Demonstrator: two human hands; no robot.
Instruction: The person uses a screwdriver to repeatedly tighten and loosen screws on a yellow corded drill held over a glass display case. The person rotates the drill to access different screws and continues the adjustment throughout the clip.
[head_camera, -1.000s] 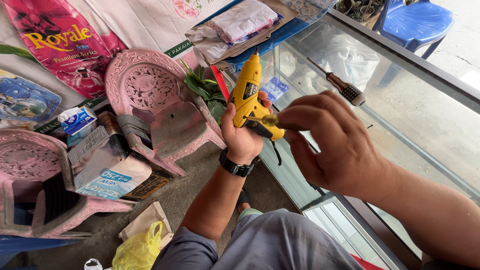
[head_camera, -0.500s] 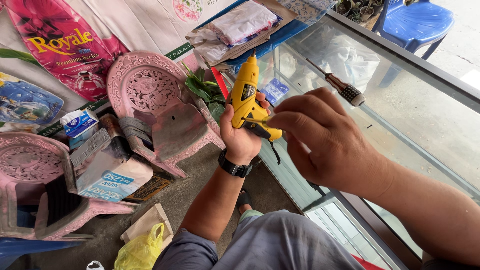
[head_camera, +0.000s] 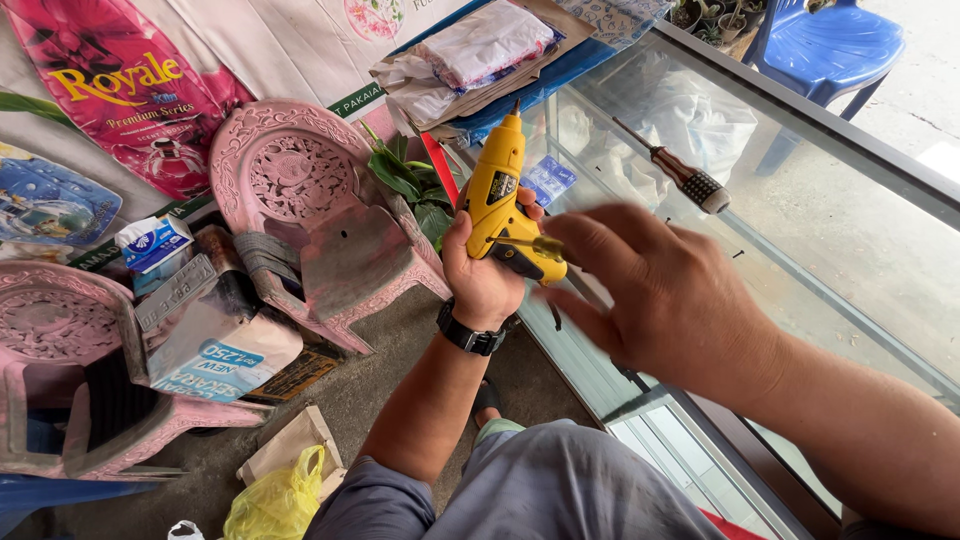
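Since half a second ago not much has shifted: both hands sit in about the same spot over the near edge of the glass counter (head_camera: 800, 230), and the right one has just nudged a bit along the tool, fingers blurry from moving.

Biggest stuff first. That counter runs along the right side, with a blue chair (head_camera: 830, 45) past its far corner. Off its left edge, down on the floor, there's a pink chair (head_camera: 310, 215) and another one at the far left (head_camera: 70, 370) with a carton (head_camera: 215, 345) between them.

Left hand (head_camera: 485, 275) is clamped around the grip of a yellow glue gun (head_camera: 505, 205), fingers fully closed on it, nozzle pointing up and away. It's held in the air just off the counter's left edge, not resting on anything. There's a black watch (head_camera: 470, 335) on that wrist.

Right hand (head_camera: 665, 300) is partly curled, fingertips pinched together at the back end of the gun, right by the trigger area. It looks like it's pinching something thin and dark there, but I can't tell what, too blurry.

Smaller bits: a screwdriver (head_camera: 675, 170) lies on the glass near the middle, well apart from both hands, and a yellow bag (head_camera: 280, 500) sits on the floor.
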